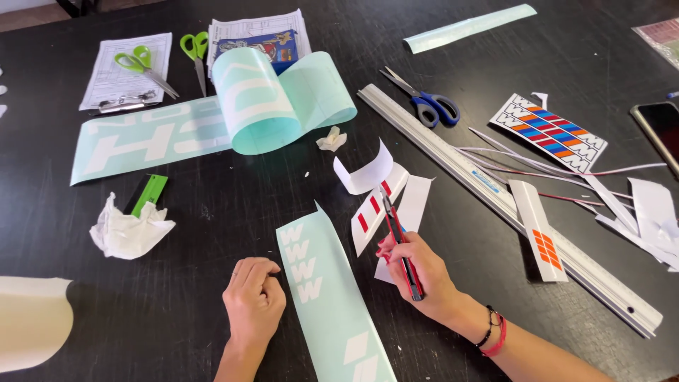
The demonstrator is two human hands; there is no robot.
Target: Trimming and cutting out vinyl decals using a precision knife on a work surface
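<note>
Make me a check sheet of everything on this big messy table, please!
Surface: black matte table, mostly covered.
Job's things: red utility knife over small white sticker sheet with red bars; long mint-green vinyl strip with white letters.
Clutter: curled mint vinyl roll, long aluminium ruler, blue-handled scissors, two green-handled scissors, crumpled white tissue.
Hands: right hand grips the knife; left hand fisted beside the strip.
Cables: nothing seen.
Surroundings: dark phone at the edge.
</note>
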